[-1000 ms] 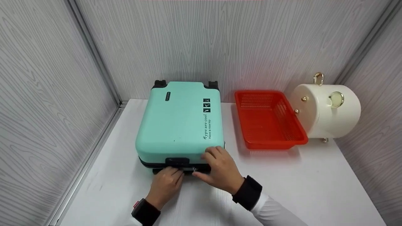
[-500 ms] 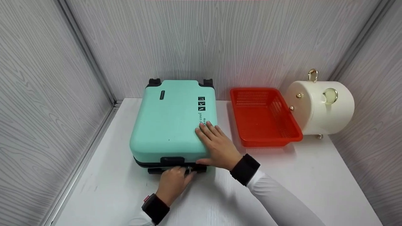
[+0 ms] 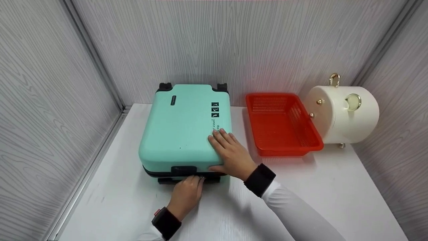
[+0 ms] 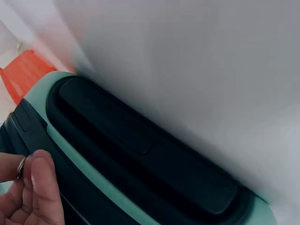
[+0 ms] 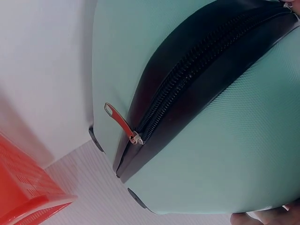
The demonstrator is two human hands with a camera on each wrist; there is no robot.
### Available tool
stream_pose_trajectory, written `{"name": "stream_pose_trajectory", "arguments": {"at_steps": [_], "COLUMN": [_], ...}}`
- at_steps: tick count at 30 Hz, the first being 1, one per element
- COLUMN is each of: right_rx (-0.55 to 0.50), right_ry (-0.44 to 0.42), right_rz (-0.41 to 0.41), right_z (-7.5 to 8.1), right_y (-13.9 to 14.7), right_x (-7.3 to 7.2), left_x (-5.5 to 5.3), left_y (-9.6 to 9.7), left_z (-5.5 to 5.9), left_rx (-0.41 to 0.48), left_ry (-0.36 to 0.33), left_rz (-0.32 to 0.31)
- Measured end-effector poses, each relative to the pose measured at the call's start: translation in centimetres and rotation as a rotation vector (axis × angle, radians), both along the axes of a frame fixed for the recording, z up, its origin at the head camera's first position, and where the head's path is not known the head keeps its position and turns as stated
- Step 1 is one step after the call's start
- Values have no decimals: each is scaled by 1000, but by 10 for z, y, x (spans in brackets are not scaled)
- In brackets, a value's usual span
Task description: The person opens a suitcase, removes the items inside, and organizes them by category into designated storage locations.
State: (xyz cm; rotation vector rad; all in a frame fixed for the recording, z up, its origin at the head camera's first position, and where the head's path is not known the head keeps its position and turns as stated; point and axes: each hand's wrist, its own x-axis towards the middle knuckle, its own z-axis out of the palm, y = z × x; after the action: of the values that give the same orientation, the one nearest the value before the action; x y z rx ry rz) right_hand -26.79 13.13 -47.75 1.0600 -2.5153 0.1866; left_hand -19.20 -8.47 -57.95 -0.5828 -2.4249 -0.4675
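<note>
A mint-green hard-shell suitcase (image 3: 187, 127) lies flat on the white table, its wheels toward the back wall. My left hand (image 3: 185, 194) is at its front edge, thumb and fingertips pinching a small metal zipper pull (image 4: 21, 167) beside the black side handle (image 3: 184, 169). Spread over the lid's front right corner, my right hand (image 3: 234, 159) presses on the printed lettering and covers part of it. In the right wrist view, a black zipper (image 5: 187, 70) runs round the side, and an orange-red zipper pull (image 5: 119, 122) hangs from a slider there.
To the right of the suitcase stands a red plastic basket (image 3: 284, 149). Beyond it, a cream cylindrical case (image 3: 354, 127) with gold-coloured knobs lies against the basket's right side. Grey wood-grain panels (image 3: 200, 40) enclose the table at the back and both sides.
My right hand has left the front edge and now lies flat on the lid. My left hand has shifted right along the front edge and pinches the zipper pull.
</note>
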Motion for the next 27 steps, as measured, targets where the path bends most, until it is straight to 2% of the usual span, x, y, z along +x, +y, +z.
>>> {"name": "stream_pose_trajectory", "arguments": {"at_steps": [6, 11, 19, 23, 27], "right_rx": [-9, -10, -16, -15, -16], "right_ry": [-9, -10, -51, -42, -27], "right_rz": [1, 5, 9, 14, 21], "right_z": [0, 0, 0, 0, 0], "right_y": [0, -1, 1, 0, 0], "right_x": [1, 0, 0, -1, -1], "left_x": [8, 11, 17, 20, 23], "left_y": [-7, -22, -71, -97, -116], "left_z": [2, 4, 4, 6, 11], "left_rx": [-11, -18, 25, 50, 90], "left_ry": [-45, -30, -44, -49, -60], "left_rz": [34, 66, 159, 220, 255]}}
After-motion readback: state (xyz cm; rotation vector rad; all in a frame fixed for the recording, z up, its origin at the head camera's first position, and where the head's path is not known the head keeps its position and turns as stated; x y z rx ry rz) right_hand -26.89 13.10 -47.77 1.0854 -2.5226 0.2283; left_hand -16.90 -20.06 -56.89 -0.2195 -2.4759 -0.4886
